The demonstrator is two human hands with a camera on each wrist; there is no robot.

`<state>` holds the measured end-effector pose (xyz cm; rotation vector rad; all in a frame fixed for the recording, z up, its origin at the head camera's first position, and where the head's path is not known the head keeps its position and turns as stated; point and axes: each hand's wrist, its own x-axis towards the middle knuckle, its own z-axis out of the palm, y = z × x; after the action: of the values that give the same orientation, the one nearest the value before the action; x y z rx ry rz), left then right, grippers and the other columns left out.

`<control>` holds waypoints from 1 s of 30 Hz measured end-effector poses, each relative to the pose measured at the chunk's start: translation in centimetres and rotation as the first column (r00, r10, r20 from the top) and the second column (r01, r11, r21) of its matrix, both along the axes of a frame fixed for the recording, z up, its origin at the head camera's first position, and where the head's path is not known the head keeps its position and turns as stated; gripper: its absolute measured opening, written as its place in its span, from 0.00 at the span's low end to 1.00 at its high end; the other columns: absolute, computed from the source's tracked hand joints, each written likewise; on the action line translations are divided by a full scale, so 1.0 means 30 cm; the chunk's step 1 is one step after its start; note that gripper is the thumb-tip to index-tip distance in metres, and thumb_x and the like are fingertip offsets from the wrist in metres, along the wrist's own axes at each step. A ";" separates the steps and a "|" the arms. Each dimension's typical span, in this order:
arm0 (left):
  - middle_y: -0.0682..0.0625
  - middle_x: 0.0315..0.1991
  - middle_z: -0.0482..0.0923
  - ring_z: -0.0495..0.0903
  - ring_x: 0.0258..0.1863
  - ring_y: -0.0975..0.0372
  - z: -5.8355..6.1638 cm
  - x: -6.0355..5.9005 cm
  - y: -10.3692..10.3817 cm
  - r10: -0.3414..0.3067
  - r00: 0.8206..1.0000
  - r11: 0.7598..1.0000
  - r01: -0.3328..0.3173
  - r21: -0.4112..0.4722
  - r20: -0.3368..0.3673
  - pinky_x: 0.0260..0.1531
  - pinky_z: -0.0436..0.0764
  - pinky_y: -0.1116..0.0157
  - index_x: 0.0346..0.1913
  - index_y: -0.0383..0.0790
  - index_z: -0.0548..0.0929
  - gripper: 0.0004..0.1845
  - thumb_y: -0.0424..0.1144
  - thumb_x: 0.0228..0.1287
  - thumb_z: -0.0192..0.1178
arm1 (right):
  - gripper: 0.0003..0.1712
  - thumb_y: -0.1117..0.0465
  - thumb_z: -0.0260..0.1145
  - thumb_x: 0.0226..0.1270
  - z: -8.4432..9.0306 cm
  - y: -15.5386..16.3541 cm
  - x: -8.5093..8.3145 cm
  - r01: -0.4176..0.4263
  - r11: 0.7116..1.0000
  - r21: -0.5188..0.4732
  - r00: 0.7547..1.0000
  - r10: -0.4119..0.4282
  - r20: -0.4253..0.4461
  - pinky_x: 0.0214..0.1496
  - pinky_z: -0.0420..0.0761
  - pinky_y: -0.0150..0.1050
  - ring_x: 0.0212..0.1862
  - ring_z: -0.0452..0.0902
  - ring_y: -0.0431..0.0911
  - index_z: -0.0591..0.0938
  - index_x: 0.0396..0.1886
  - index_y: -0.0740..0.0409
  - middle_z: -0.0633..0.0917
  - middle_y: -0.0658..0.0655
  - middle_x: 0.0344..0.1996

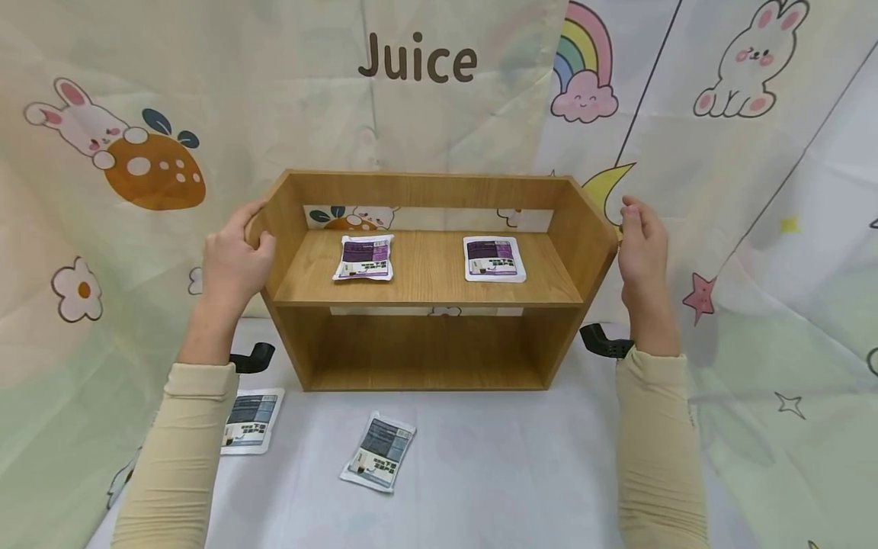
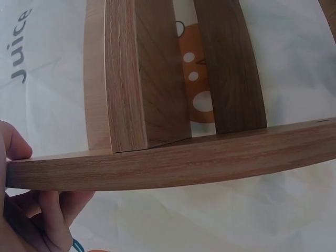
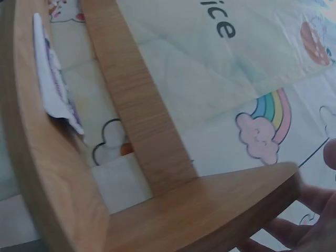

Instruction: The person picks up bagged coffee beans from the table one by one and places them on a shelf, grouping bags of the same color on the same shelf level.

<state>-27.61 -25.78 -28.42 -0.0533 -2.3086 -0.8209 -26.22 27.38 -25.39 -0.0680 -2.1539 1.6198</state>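
Left hand (image 1: 229, 263) grips the left side panel of the wooden shelf unit (image 1: 428, 358), thumb on the front edge and fingers curled behind the board, as the left wrist view confirms. Right hand (image 1: 643, 252) lies against the outside of the right side panel near its upper corner, fingers upright and only slightly bent, not closed round the board. The shelf unit stands upright on the white cloth-covered table (image 1: 494, 473), toward its rear edge, between the two hands. Both forearms, in beige sleeves, rise from the near edge. Two purple packets (image 1: 364, 258) (image 1: 493, 259) lie flat on the upper shelf, well apart. Two grey packets (image 1: 251, 421) (image 1: 379, 451) lie on the table before the unit, near the left forearm.
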 end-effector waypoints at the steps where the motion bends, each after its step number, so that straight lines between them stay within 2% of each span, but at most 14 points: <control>1: 0.35 0.52 0.80 0.83 0.38 0.42 0.000 0.000 -0.001 -0.003 1.000 1.000 0.003 0.005 0.004 0.29 0.81 0.45 0.69 0.55 0.71 0.26 0.42 0.68 0.47 | 0.32 0.40 0.39 0.77 -0.010 0.000 -0.005 -0.013 1.000 -0.011 1.000 0.013 0.006 0.73 0.50 0.47 0.73 0.51 0.46 0.60 0.76 0.44 0.59 0.52 0.74; 5: 0.36 0.52 0.80 0.83 0.40 0.42 -0.001 -0.003 -0.005 -0.003 1.000 1.000 0.003 0.012 0.004 0.32 0.81 0.44 0.69 0.55 0.71 0.26 0.42 0.68 0.47 | 0.33 0.38 0.38 0.77 -0.048 -0.002 -0.026 -0.094 0.992 -0.083 0.996 0.094 -0.012 0.72 0.53 0.50 0.72 0.55 0.51 0.58 0.76 0.43 0.59 0.56 0.73; 9: 0.36 0.50 0.81 0.84 0.35 0.43 -0.001 -0.001 -0.005 -0.001 1.000 1.000 0.001 0.003 -0.003 0.28 0.81 0.46 0.69 0.55 0.72 0.26 0.42 0.68 0.47 | 0.32 0.37 0.38 0.76 -0.084 -0.007 -0.037 -0.154 0.979 -0.130 0.988 0.151 -0.033 0.69 0.57 0.54 0.67 0.59 0.53 0.59 0.75 0.41 0.62 0.57 0.69; 12: 0.36 0.48 0.82 0.83 0.31 0.44 0.002 -0.001 -0.003 0.009 1.000 1.000 -0.009 -0.011 0.005 0.25 0.80 0.49 0.69 0.56 0.72 0.26 0.42 0.67 0.47 | 0.31 0.38 0.37 0.77 -0.110 -0.017 -0.042 -0.165 0.978 -0.127 0.986 0.159 -0.051 0.67 0.59 0.56 0.65 0.60 0.53 0.60 0.74 0.40 0.64 0.57 0.67; 14: 0.37 0.46 0.82 0.83 0.28 0.45 0.004 -0.001 -0.003 0.014 1.000 1.000 -0.014 -0.023 0.003 0.21 0.78 0.52 0.68 0.56 0.72 0.26 0.43 0.67 0.48 | 0.31 0.39 0.36 0.78 -0.120 -0.024 -0.042 -0.159 0.980 -0.119 0.986 0.151 -0.070 0.68 0.56 0.57 0.67 0.59 0.53 0.59 0.75 0.39 0.63 0.56 0.69; 18: 0.37 0.45 0.83 0.81 0.24 0.47 0.000 -0.005 0.000 0.015 1.000 1.000 -0.015 -0.022 -0.002 0.14 0.72 0.59 0.68 0.56 0.72 0.26 0.42 0.67 0.48 | 0.30 0.42 0.34 0.79 -0.128 -0.028 -0.046 -0.125 0.990 -0.059 0.988 0.119 -0.100 0.70 0.54 0.56 0.69 0.57 0.53 0.57 0.76 0.40 0.61 0.54 0.71; 25: 0.37 0.47 0.82 0.81 0.22 0.48 -0.003 -0.004 0.008 0.016 1.000 1.000 -0.016 -0.019 0.024 0.10 0.70 0.61 0.69 0.57 0.70 0.27 0.43 0.68 0.47 | 0.28 0.43 0.33 0.79 -0.143 -0.030 -0.040 -0.031 0.998 0.050 0.991 0.037 -0.132 0.66 0.59 0.52 0.66 0.60 0.52 0.64 0.71 0.43 0.65 0.54 0.67; 28: 0.37 0.41 0.83 0.77 0.16 0.50 -0.001 -0.003 0.008 0.027 0.999 1.000 -0.027 -0.016 0.024 0.09 0.69 0.61 0.69 0.58 0.71 0.26 0.43 0.68 0.47 | 0.28 0.44 0.35 0.79 -0.151 -0.034 -0.041 0.041 0.991 0.129 0.984 -0.018 -0.178 0.64 0.62 0.52 0.63 0.64 0.52 0.67 0.69 0.45 0.68 0.55 0.65; 30: 0.38 0.38 0.83 0.73 0.13 0.51 -0.001 -0.002 0.006 0.035 0.999 0.999 -0.035 -0.017 0.019 0.09 0.67 0.61 0.69 0.58 0.71 0.26 0.43 0.68 0.47 | 0.28 0.44 0.36 0.79 -0.159 -0.033 -0.046 0.097 0.975 0.199 0.973 -0.051 -0.225 0.61 0.66 0.54 0.60 0.67 0.54 0.69 0.68 0.48 0.72 0.57 0.64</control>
<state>-27.65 -25.61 -28.46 -0.0124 -2.3277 -0.7884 -27.61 26.39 -30.17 0.0892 -2.1097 1.2867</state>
